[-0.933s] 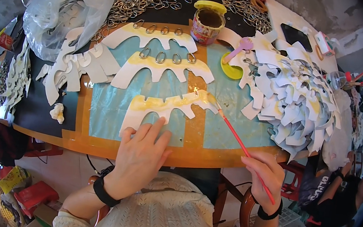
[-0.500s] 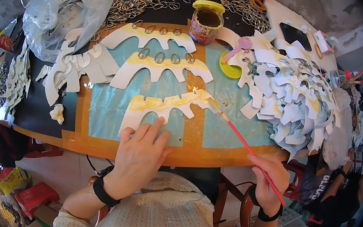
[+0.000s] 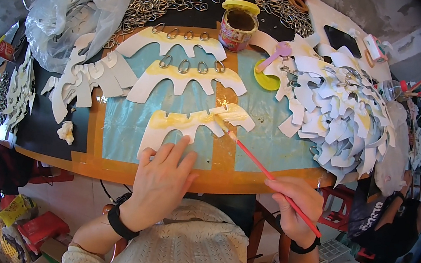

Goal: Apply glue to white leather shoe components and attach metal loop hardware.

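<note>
Nearest to me on the blue sheet [image 3: 267,151] lies a curved white piece [image 3: 158,133] with cut-out tabs and yellow glue along its upper edge. My left hand [image 3: 162,184] rests fingers outstretched on its left part, open, fingertips at a notch. In my right hand [image 3: 298,202] is a red-handled brush [image 3: 255,161], closed between fingers and thumb. Its bristles touch the glued edge right of the middle. Beyond lie two similar glued pieces, a middle one [image 3: 191,80] and a far one [image 3: 139,43], each with several metal rings along the top.
A tub of glue [image 3: 238,27] stands at the back, near heaps of metal rings [image 3: 156,1]. Glued pieces are piled [image 3: 341,113] on the right; plain ones [image 3: 96,79] lie left by a clear plastic bag [image 3: 52,26]. A yellow lid [image 3: 265,80] holds a purple spoon [image 3: 277,54]. Other people sit at both sides.
The brush has swept left along the white piece, from its right end toward the middle, with my right hand following. My left hand has stayed in place.
</note>
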`<move>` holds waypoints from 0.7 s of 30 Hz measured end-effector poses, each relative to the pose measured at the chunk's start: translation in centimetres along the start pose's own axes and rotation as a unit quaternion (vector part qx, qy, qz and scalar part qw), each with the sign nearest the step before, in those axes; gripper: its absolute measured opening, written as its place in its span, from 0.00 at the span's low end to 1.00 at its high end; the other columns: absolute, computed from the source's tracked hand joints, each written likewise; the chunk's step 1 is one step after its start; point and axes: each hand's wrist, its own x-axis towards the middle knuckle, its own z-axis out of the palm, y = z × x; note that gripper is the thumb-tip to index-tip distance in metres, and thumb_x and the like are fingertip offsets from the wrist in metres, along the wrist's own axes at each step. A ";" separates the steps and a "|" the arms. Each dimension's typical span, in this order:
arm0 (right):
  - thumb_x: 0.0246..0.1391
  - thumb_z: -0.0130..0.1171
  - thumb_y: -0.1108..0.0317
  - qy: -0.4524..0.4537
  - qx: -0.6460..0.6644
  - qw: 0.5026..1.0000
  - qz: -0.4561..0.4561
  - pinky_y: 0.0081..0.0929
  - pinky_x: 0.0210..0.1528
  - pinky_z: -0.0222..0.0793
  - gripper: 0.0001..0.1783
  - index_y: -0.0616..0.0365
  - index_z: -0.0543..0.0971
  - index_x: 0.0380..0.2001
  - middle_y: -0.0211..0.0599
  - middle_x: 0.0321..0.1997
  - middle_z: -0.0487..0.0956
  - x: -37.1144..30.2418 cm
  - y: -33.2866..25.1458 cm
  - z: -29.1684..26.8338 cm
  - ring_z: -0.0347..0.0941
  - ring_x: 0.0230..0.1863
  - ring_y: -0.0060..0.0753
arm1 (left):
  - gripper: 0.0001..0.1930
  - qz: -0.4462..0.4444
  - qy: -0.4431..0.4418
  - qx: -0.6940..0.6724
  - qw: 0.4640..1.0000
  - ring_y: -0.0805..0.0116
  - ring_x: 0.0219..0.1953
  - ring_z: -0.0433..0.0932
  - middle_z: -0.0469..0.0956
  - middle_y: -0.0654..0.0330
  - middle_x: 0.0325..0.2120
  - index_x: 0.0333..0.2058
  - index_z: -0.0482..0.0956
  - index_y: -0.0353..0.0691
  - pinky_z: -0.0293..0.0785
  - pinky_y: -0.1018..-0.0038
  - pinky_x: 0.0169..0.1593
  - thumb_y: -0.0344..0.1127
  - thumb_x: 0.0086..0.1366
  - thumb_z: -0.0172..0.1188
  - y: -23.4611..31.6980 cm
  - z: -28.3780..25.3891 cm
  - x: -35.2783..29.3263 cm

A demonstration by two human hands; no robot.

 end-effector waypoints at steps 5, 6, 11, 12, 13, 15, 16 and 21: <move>0.55 0.64 0.75 0.029 -0.016 0.999 0.010 0.28 0.39 0.76 0.09 0.65 0.83 0.40 0.45 0.36 0.84 0.0 0.2 -0.5 0.82 0.35 0.42 | 0.21 -0.003 -0.004 -0.005 1.000 0.59 0.53 0.71 0.71 0.55 0.60 0.49 0.76 0.40 0.61 0.60 0.52 0.36 0.57 0.68 0.0 -0.1 -0.1; 0.56 0.64 0.75 0.041 -0.026 0.999 0.020 0.28 0.39 0.76 0.08 0.65 0.83 0.40 0.45 0.36 0.84 0.0 0.2 -0.8 0.82 0.35 0.41 | 0.21 -0.003 -0.005 -0.004 1.000 0.59 0.53 0.71 0.71 0.56 0.60 0.49 0.76 0.40 0.61 0.59 0.52 0.36 0.57 0.67 0.0 -0.1 0.0; 0.57 0.63 0.76 0.052 -0.043 0.998 0.005 0.28 0.40 0.76 0.08 0.64 0.83 0.39 0.45 0.37 0.84 0.3 0.7 -0.9 0.82 0.36 0.42 | 0.21 -0.005 -0.006 0.000 1.000 0.59 0.53 0.71 0.71 0.56 0.60 0.49 0.77 0.40 0.61 0.59 0.52 0.36 0.58 0.67 0.0 0.0 -0.1; 0.55 0.63 0.77 0.047 -0.048 0.998 0.005 0.28 0.40 0.76 0.08 0.64 0.83 0.39 0.45 0.37 0.84 0.4 0.6 -0.8 0.82 0.36 0.43 | 0.21 -0.005 -0.008 -0.002 1.000 0.59 0.53 0.71 0.71 0.56 0.60 0.49 0.77 0.40 0.61 0.59 0.53 0.36 0.58 0.67 0.0 0.0 -0.1; 0.54 0.63 0.77 0.043 -0.053 0.998 0.005 0.29 0.40 0.76 0.08 0.63 0.83 0.39 0.45 0.36 0.84 0.5 0.5 -0.8 0.81 0.37 0.43 | 0.21 -0.006 -0.009 -0.004 1.000 0.59 0.53 0.71 0.71 0.56 0.60 0.50 0.77 0.40 0.61 0.59 0.53 0.36 0.58 0.67 0.0 0.0 0.0; 0.53 0.64 0.78 0.026 -0.050 0.998 0.007 0.29 0.39 0.75 0.09 0.63 0.83 0.39 0.45 0.36 0.84 0.6 0.3 -0.9 0.81 0.37 0.44 | 0.21 -0.007 -0.009 -0.006 1.000 0.59 0.53 0.71 0.71 0.56 0.60 0.50 0.77 0.40 0.61 0.59 0.53 0.36 0.58 0.67 0.0 -0.1 0.0; 0.51 0.64 0.79 0.010 -0.048 0.999 0.009 0.30 0.39 0.75 0.10 0.62 0.83 0.38 0.44 0.36 0.83 0.6 0.1 -1.0 0.80 0.36 0.44 | 0.21 -0.007 -0.010 -0.008 1.000 0.59 0.54 0.71 0.71 0.56 0.60 0.50 0.77 0.40 0.61 0.59 0.53 0.36 0.58 0.67 0.0 -0.2 0.0; 0.49 0.66 0.79 -0.015 -0.039 0.999 -0.002 0.31 0.38 0.74 0.11 0.61 0.83 0.38 0.43 0.37 0.83 0.4 -0.2 -1.4 0.80 0.35 0.43 | 0.21 -0.010 -0.011 -0.002 1.000 0.59 0.54 0.71 0.71 0.56 0.60 0.49 0.76 0.40 0.60 0.59 0.53 0.35 0.58 0.67 0.1 -0.2 0.0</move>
